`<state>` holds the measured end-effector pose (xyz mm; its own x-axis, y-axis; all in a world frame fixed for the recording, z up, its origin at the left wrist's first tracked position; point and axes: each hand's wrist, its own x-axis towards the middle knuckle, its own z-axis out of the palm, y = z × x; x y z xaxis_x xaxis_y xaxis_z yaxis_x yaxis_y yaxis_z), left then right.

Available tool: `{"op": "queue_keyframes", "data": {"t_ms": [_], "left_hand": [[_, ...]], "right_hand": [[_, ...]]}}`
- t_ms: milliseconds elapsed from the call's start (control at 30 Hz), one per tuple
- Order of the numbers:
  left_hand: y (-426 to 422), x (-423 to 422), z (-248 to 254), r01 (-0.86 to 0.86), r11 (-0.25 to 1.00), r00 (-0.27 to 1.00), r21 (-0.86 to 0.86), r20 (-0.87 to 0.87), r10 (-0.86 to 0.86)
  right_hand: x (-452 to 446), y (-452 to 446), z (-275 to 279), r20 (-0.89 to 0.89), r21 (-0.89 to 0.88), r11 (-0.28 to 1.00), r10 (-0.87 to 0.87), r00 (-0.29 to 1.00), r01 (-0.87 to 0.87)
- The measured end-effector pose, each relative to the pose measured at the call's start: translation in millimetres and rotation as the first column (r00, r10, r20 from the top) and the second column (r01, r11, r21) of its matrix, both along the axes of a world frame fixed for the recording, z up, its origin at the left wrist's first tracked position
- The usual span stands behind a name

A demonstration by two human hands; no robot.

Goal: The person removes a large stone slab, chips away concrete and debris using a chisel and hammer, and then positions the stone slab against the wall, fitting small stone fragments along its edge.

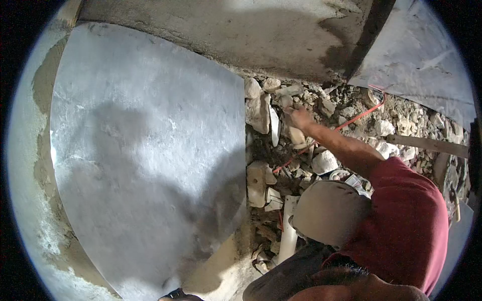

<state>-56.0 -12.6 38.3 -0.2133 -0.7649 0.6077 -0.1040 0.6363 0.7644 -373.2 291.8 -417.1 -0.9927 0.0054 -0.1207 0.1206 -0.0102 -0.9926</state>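
Note:
Neither of my hands can be made out. A bare limb [351,290] crosses the bottom edge, but I cannot tell whose it is or see any fingers on it. Ahead of me a co-worker in a red shirt [409,220] and a pale cap [329,213] bends over a strip of rubble [346,108]. That person's hand [300,119] reaches down among the stones at the far side, touching or holding a small stone, which I cannot tell. Close beside the hand are a large pale stone [258,114] and a narrow white shard [274,126].
A large grey slab [150,120] covers the left, marked by shadows. Another grey slab [427,55] lies at upper right, beside a concrete surface [271,37]. An orange-red cable [359,116] crosses the rubble. A wooden strip [429,144] and a white pipe [288,231] lie nearby.

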Motion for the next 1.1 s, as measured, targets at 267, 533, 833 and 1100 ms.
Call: {"op": "queue_keyframes", "data": {"t_ms": [267,533,833,1100], "left_hand": [[-45,24,-9,-0.138,0.990,0.983,0.037,-0.121,0.141],[-1,1,-2,0.007,1.000,0.999,-0.001,0.038,-0.007],[-6,-6,-3,0.076,0.991,0.977,0.106,-0.204,-0.053],[-25,12,-5,0.184,0.918,0.979,0.352,-0.144,-0.142]], "right_hand": [[-18,-82,105,0.639,-0.401,0.671,-0.283,0.716,0.623],[-19,-75,87,0.560,-0.603,0.683,-0.006,0.828,0.413],[-81,-106,-31,0.533,0.028,0.994,-0.108,0.839,0.109],[-89,-142,-79,0.123,0.412,0.909,0.007,0.992,-0.057]]}}
